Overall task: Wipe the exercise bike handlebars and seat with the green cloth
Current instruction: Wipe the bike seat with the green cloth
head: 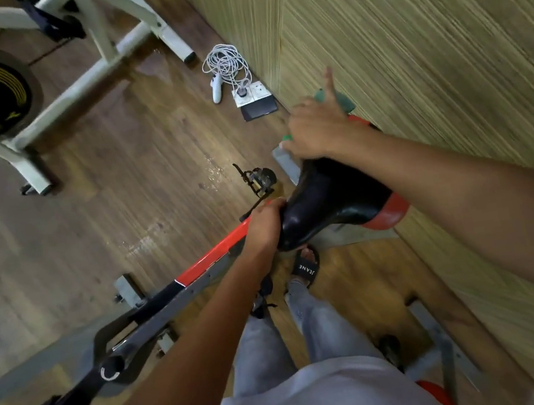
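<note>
Your right hand (315, 129) presses the green cloth (335, 102) onto the saddle's (331, 203) wide end, fingers partly curled, while your left hand (267, 223) grips its nose; the handlebars' state can't be judged.

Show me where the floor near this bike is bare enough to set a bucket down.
Bare floor lies between the white bike and the red frame, left of the pedal. Crowded: the wall side, where the cable, controller, socket and dark pad lie, and the strip under the seat, taken by the feet.
</note>
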`<move>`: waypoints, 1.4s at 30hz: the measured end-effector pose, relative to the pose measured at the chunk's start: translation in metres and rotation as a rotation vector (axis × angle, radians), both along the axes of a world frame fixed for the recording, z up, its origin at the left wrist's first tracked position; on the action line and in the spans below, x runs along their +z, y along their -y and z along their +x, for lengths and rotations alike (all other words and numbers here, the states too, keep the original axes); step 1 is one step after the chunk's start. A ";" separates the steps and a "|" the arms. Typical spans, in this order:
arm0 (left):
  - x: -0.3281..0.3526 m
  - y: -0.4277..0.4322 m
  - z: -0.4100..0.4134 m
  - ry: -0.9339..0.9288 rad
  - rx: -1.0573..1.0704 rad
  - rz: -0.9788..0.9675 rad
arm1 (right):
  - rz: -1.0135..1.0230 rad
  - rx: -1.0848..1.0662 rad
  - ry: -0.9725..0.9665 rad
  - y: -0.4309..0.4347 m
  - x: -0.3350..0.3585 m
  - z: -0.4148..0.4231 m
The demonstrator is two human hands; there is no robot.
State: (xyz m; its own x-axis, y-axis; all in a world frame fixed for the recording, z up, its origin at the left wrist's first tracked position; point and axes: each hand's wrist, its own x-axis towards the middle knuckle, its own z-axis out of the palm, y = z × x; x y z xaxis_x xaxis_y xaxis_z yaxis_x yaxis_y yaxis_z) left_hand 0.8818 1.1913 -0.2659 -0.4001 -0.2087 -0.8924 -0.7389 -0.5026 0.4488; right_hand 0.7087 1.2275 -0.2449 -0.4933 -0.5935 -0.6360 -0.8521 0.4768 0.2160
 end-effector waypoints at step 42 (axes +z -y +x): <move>0.011 -0.003 -0.007 -0.062 -0.608 -0.474 | -0.837 -1.253 -0.384 -0.080 -0.031 0.153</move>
State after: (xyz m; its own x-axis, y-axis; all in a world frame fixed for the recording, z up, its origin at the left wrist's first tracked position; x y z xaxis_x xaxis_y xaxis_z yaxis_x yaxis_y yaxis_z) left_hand 0.8750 1.1945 -0.2547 -0.6133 -0.2905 -0.7344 -0.7897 0.2396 0.5647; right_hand 0.8620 1.3076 -0.2760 -0.9774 0.1995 -0.0699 0.2112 0.9078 -0.3623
